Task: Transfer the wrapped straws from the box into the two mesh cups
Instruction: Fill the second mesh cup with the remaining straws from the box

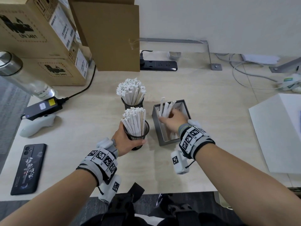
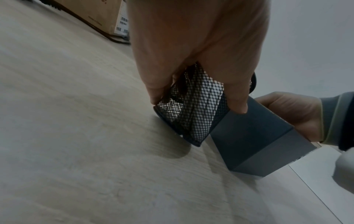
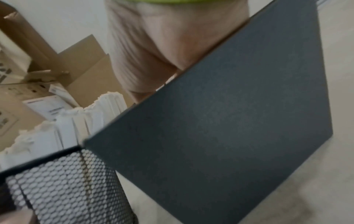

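Observation:
Two black mesh cups stand left of the grey box (image 1: 164,141), both packed with white wrapped straws. The far cup (image 1: 132,104) stands free. My left hand (image 1: 124,141) grips the near cup (image 1: 138,137) around its wall and tilts it off the table; the left wrist view shows the near cup (image 2: 193,110) leaning on its base edge beside the grey box (image 2: 254,144). My right hand (image 1: 173,119) reaches down into the box, fingers curled round a bunch of wrapped straws (image 1: 165,106) that stick up above it. The right wrist view shows only the box wall (image 3: 220,128) and the near cup (image 3: 72,181).
Cardboard boxes (image 1: 40,46) stack at the back left, with a power strip (image 1: 158,65) behind the cups. A glass bottle (image 1: 24,79), black adapter (image 1: 43,107), white controller (image 1: 36,126) and phone (image 1: 28,168) lie left. A white box (image 1: 280,134) sits right.

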A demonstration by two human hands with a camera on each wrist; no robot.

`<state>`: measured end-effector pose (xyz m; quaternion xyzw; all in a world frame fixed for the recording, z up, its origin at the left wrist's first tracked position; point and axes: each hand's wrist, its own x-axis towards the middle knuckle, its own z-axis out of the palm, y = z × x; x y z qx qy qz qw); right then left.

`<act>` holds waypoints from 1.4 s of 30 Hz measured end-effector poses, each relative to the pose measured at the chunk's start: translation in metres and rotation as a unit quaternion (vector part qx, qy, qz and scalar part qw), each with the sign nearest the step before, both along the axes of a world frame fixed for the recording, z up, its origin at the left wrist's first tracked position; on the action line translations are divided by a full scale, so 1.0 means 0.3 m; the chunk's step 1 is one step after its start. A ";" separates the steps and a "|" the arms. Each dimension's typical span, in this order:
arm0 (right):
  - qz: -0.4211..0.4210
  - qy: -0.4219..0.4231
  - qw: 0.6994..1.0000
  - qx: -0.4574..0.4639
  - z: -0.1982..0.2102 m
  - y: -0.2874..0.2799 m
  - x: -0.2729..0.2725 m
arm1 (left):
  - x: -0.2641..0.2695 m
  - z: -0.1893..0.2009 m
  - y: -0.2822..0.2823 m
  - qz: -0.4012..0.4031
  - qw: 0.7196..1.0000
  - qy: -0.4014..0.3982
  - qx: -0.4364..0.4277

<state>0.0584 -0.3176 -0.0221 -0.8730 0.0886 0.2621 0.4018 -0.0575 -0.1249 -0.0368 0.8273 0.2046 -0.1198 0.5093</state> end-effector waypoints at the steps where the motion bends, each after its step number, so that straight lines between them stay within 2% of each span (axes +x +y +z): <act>1: 0.012 -0.001 1.000 0.008 -0.001 0.010 -0.002 | -0.001 0.001 0.000 -0.001 1.000 0.002 0.004; 9: 0.098 0.047 0.994 0.000 -0.015 0.037 -0.001 | -0.011 0.000 -0.004 0.002 1.000 0.010 0.011; 17: 0.077 0.042 0.996 0.008 0.007 0.031 0.004 | -0.008 -0.002 -0.002 0.001 1.000 0.002 0.008; 23: 0.112 0.078 0.990 0.028 0.019 0.028 -0.007 | -0.008 0.001 -0.003 -0.001 1.000 0.004 0.009; 28: 0.125 0.105 0.983 0.079 0.026 0.021 -0.020 | -0.009 -0.007 0.000 0.001 1.000 0.004 0.007; 32: 0.190 0.064 0.979 0.016 0.026 0.016 -0.027 | -0.011 -0.014 0.001 0.002 1.000 0.002 0.010; 35: 0.183 0.037 0.982 -0.001 0.021 0.016 -0.033 | -0.012 -0.016 0.003 0.003 1.000 0.001 0.012; 39: 0.124 -0.068 0.990 -0.010 0.092 0.017 -0.038 | -0.012 0.011 0.004 -0.002 1.000 -0.017 0.000; 42: 0.024 -0.137 0.989 0.055 0.182 0.019 0.002 | -0.009 0.024 0.015 -0.009 0.999 -0.031 -0.013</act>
